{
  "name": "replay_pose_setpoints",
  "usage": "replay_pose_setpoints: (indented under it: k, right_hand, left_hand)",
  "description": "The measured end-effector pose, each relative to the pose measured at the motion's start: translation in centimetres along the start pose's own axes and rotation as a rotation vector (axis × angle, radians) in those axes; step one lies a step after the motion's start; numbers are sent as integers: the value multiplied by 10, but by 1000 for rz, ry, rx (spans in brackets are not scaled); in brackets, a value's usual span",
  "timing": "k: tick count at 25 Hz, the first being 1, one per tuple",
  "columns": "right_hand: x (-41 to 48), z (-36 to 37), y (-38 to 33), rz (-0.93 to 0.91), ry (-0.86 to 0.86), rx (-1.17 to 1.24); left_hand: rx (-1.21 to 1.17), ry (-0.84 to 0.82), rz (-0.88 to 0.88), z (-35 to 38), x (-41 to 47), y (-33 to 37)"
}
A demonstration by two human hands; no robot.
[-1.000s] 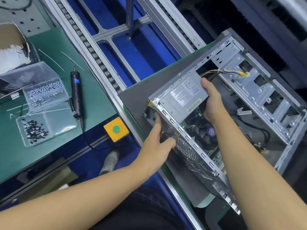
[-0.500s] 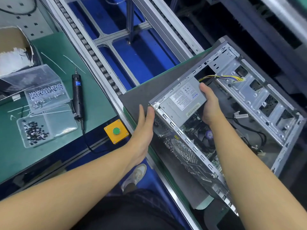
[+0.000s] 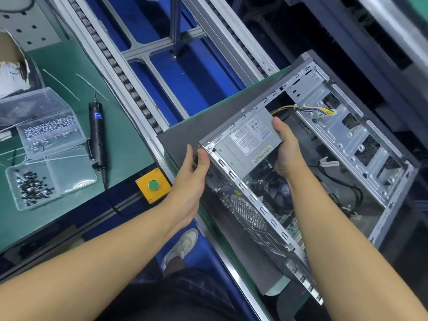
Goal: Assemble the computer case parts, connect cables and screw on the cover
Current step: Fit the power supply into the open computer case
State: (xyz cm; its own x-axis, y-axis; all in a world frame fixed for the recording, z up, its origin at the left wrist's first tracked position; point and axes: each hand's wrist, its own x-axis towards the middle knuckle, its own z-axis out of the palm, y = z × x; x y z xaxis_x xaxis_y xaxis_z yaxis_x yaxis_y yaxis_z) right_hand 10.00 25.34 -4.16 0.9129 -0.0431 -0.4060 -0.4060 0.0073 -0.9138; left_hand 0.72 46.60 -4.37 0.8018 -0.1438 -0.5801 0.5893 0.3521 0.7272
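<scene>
The computer case (image 3: 354, 135) is found lying on its side on a grey mat (image 3: 185, 135) on the conveyor, open side up, with the rear panel turned toward the person. The power supply (image 3: 250, 140) sits in the rear corner nearest the worktop (image 3: 129, 140), label up. Its long axis runs from that corner away and rightward, and its wiring end points into the case. The left hand (image 3: 192, 179) pinches the outer corner, thumb over the rim, judged to steady the case. The right hand (image 3: 287, 149) has its fingers clamped on the unit's inner end, judged to press it rearward for screwing.
</scene>
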Motion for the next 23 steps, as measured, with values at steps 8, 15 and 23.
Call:
replay_pose_setpoints:
  k: [8,15,23]
  right_hand:
    - [29,5,-14,-46,15,-72]
    - [37,0,-15,-95,156,-33]
    - [30,8,-12,-109,118,-47]
  left_hand:
    - [82,-4,-37,9,26,40]
    - [312,-26,-99,28,20,32]
    - [355,112,-70,20,11,21]
